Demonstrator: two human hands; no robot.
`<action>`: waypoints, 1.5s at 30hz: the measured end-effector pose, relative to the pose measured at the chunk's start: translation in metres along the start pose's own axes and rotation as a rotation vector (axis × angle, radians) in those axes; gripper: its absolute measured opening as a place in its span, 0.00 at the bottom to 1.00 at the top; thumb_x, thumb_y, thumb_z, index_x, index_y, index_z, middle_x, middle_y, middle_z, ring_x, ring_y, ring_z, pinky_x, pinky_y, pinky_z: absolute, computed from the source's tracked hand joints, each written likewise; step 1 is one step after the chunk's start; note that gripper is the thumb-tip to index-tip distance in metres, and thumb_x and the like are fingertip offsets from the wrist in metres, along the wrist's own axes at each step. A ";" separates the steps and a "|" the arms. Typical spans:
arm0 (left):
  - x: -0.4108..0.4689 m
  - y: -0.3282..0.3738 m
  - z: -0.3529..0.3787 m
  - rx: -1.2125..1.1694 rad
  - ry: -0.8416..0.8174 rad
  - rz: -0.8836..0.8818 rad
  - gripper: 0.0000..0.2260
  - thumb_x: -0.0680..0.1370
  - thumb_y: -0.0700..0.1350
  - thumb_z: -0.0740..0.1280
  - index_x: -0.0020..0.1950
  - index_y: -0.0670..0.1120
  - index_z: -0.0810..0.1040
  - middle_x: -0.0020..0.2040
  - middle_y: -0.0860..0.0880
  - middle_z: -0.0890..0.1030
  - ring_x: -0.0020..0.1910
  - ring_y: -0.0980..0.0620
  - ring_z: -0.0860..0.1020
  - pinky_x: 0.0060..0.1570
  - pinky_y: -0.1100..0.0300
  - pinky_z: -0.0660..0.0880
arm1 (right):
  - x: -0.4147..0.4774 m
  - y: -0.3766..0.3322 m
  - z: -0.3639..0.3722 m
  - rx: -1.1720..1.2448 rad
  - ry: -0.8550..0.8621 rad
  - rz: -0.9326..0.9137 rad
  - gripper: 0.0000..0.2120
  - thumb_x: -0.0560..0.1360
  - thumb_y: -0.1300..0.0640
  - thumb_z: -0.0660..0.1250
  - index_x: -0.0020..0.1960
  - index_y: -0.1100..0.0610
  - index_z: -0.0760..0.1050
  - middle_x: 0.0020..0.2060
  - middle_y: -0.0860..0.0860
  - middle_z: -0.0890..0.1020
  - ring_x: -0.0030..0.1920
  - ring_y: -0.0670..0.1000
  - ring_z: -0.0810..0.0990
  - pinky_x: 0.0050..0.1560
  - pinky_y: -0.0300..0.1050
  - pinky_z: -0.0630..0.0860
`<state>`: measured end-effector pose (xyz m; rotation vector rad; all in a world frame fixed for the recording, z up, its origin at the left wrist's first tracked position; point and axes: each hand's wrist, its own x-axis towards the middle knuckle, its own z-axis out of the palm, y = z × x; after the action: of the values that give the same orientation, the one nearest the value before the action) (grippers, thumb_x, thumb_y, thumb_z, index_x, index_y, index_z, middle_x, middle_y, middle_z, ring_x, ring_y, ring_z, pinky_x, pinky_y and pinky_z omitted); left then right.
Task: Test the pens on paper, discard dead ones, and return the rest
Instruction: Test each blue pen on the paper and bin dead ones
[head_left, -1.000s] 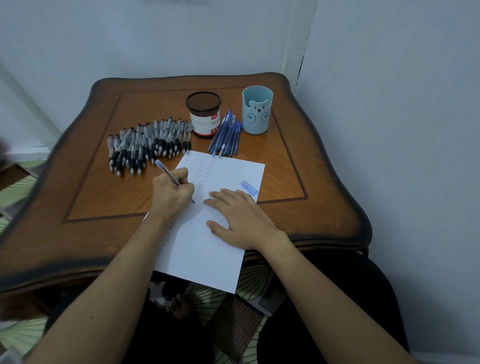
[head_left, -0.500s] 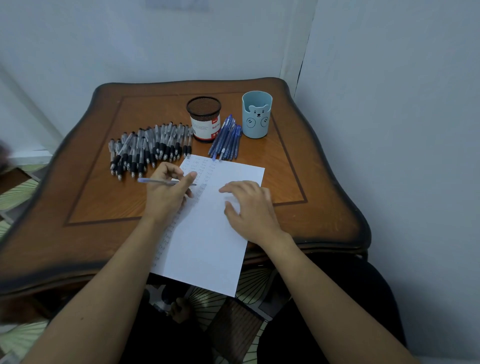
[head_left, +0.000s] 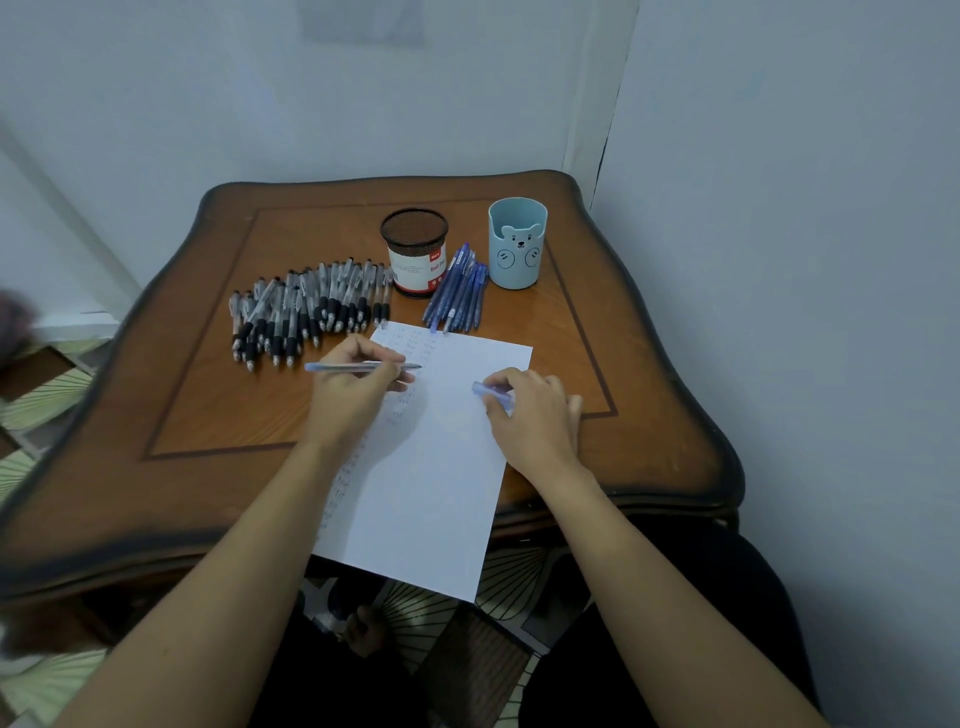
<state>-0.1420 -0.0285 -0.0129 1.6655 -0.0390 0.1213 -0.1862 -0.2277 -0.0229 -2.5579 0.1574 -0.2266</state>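
The left hand (head_left: 353, 400) sits just left of the frame's centre, its fingers curled round a light blue pen (head_left: 332, 367). The pen lies almost level, with its tip pointing right over the upper part of the paper (head_left: 431, 493) and its back end sticking out to the left past the knuckles. I cannot tell whether the tip touches the sheet.

The right hand (head_left: 537, 421) is right of centre, over the sheet's right edge. Its fingertips pinch a small pale blue cap (head_left: 485, 389), which points left toward the pen; the two are apart.

The white sheet lies slanted on the wooden table (head_left: 208, 415). Its lower corner hangs off the near edge, and rows of small scribbles run along its top and left side.

Above the left hand, left of centre, a heap of black-gripped pens (head_left: 306, 312) is spread across the wood. To its right stands a black mesh cup (head_left: 414, 249) with a red and white label. A bundle of blue pens (head_left: 460, 296) lies just beside it, their lower ends reaching the sheet's top edge. Right of those, in the upper middle of the frame, a pale blue cup (head_left: 517, 244) with a bear face stands upright.
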 end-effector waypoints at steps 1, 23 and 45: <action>-0.003 0.003 0.004 -0.025 -0.026 0.017 0.05 0.79 0.32 0.65 0.45 0.38 0.77 0.42 0.44 0.83 0.42 0.43 0.84 0.43 0.53 0.81 | -0.001 -0.002 0.001 0.079 -0.007 0.007 0.08 0.81 0.49 0.64 0.59 0.45 0.77 0.57 0.42 0.80 0.60 0.47 0.72 0.56 0.47 0.58; -0.022 0.020 0.028 -0.071 -0.222 -0.052 0.06 0.77 0.39 0.73 0.48 0.39 0.78 0.37 0.45 0.80 0.36 0.50 0.78 0.37 0.57 0.76 | -0.019 -0.015 -0.014 0.583 -0.020 -0.059 0.09 0.79 0.56 0.70 0.58 0.53 0.82 0.52 0.44 0.83 0.51 0.39 0.78 0.47 0.25 0.72; 0.025 0.014 0.055 -0.235 0.082 -0.277 0.15 0.83 0.40 0.57 0.44 0.41 0.80 0.49 0.39 0.83 0.41 0.47 0.84 0.48 0.55 0.82 | 0.034 0.034 -0.016 0.081 -0.103 -0.103 0.17 0.81 0.51 0.63 0.69 0.47 0.73 0.70 0.46 0.73 0.72 0.48 0.67 0.75 0.53 0.61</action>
<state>-0.1152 -0.0830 -0.0019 1.4149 0.2308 -0.0247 -0.1578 -0.2697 -0.0235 -2.4931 -0.0221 -0.1364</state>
